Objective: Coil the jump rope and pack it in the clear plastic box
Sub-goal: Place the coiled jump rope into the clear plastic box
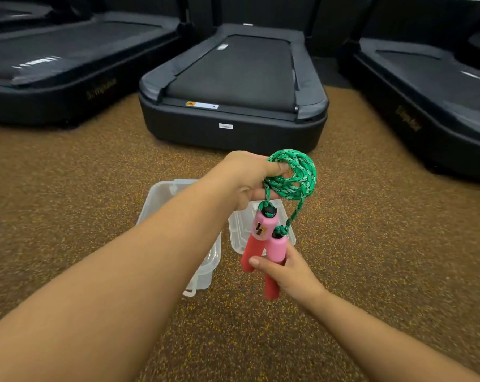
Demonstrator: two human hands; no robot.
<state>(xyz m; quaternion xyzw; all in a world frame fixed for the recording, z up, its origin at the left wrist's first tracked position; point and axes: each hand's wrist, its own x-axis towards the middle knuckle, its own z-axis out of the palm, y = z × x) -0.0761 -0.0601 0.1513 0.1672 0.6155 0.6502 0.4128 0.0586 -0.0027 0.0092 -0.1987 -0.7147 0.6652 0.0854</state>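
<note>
The green braided jump rope (296,175) is wound into a small coil, and my left hand (247,177) is shut on that coil, holding it up. Its two pink and red handles (263,238) hang down below the coil. My right hand (285,271) grips the handles from the right, fingers wrapped around them. Under my left forearm, on the floor, stands the clear plastic box (161,199), open and partly hidden by the arm. Its clear lid (240,230) lies on the floor to the right of the box, behind the handles.
The floor (371,244) is speckled brown rubber. A dark treadmill deck (233,86) stands straight ahead, close behind the box. Two more treadmills flank it, one at the left (54,67) and one at the right (426,100).
</note>
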